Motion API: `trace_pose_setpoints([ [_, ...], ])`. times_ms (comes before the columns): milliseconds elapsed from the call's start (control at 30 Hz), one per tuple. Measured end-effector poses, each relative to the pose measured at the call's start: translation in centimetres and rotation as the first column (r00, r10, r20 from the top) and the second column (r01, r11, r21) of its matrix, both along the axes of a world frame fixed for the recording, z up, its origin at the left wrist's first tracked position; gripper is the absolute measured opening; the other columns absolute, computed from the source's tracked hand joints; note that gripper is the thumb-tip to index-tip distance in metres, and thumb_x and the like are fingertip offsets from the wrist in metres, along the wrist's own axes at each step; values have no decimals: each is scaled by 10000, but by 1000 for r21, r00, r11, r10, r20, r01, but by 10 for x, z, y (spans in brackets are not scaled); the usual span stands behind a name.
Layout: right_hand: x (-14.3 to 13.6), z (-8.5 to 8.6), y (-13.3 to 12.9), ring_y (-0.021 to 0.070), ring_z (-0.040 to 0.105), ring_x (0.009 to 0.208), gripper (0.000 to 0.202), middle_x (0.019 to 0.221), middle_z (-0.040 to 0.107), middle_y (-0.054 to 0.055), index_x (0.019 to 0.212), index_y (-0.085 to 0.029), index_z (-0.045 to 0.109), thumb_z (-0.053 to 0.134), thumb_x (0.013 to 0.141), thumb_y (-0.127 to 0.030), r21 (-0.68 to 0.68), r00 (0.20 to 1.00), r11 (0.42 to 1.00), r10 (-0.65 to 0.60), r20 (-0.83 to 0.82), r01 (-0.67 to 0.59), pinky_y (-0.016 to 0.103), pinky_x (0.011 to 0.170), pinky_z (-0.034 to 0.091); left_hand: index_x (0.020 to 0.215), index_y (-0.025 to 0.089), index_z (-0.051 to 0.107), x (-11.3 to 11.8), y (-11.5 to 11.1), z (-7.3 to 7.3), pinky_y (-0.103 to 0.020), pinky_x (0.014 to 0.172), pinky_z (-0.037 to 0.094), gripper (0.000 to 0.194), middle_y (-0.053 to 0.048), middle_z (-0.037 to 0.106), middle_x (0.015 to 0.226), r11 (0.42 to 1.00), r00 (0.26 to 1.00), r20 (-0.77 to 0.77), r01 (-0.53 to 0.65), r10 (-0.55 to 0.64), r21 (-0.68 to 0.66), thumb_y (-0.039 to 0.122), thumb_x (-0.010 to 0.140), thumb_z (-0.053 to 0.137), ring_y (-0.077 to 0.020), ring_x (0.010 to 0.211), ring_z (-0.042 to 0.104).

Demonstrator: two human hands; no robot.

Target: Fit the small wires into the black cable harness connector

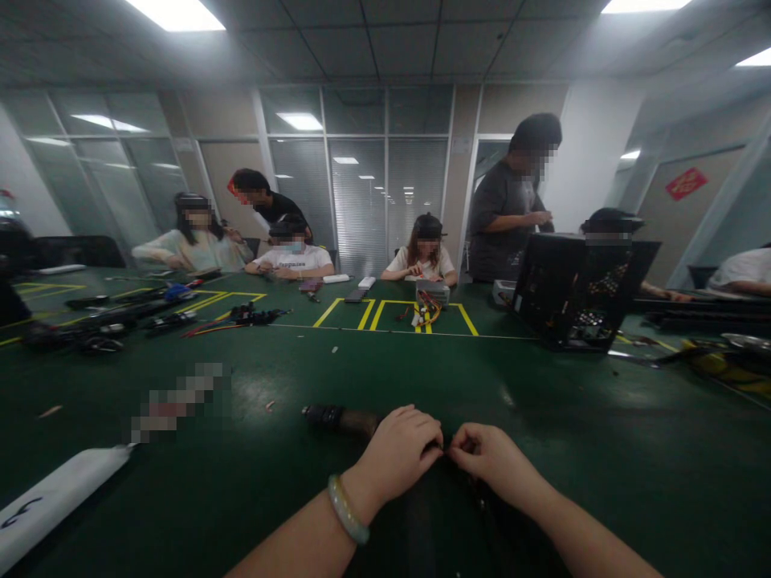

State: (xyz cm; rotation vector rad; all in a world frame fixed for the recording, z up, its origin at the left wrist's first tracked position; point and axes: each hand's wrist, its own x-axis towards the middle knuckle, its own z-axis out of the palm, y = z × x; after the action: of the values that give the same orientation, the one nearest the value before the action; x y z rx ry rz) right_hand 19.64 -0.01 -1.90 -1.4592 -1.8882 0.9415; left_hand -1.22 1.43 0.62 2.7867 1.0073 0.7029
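A dark, long tube-like object with a black ringed end lies on the green table, and its kind is unclear. My left hand, a pale bangle at its wrist, curls over the object's right part with thumb and fingers drawn together. Close beside it, my right hand is closed in a pinch, its fingertips almost meeting those of the left. Whatever lies between the fingertips is too dark and small to name. Below the hands, dark shapes blend into the shadowed tabletop.
A white box-like item lies at the left front. Farther off are black cables and parts, a power supply with coloured wires and an open black computer case. Several people sit or stand across the table.
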Motion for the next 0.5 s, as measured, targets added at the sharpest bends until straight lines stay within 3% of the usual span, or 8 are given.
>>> trace_pose_setpoints([
  [200, 0, 1, -1, 113, 568, 562, 121, 696, 653, -13, 802, -170, 646, 608, 834, -281, -24, 1000, 1000, 11, -29, -12, 175, 487, 378, 964, 229, 603, 0, -2, 2, -412, 1061, 303, 121, 6, 656, 1051, 1000, 1000, 2, -9, 9, -13, 205, 850, 637, -181, 1012, 582],
  [367, 1, -3, 1, 122, 591, 590, 124, 719, 673, -8, 826, -174, 651, 610, 843, -289, -28, 1000, 999, 16, -7, -17, 180, 505, 385, 944, 217, 590, -1, 0, 1, -341, 876, 413, 119, 0, 648, 984, 998, 1000, -20, -25, 24, -49, 191, 837, 633, -191, 933, 588],
  [500, 0, -2, 1, 125, 593, 602, 119, 710, 668, -9, 814, -172, 646, 607, 847, -280, -7, 1000, 1000, 12, -4, -12, 184, 521, 388, 917, 221, 591, 1, 0, 2, -312, 811, 403, 81, 10, 647, 933, 998, 999, -38, -29, 27, -54, 193, 851, 629, -184, 888, 586],
])
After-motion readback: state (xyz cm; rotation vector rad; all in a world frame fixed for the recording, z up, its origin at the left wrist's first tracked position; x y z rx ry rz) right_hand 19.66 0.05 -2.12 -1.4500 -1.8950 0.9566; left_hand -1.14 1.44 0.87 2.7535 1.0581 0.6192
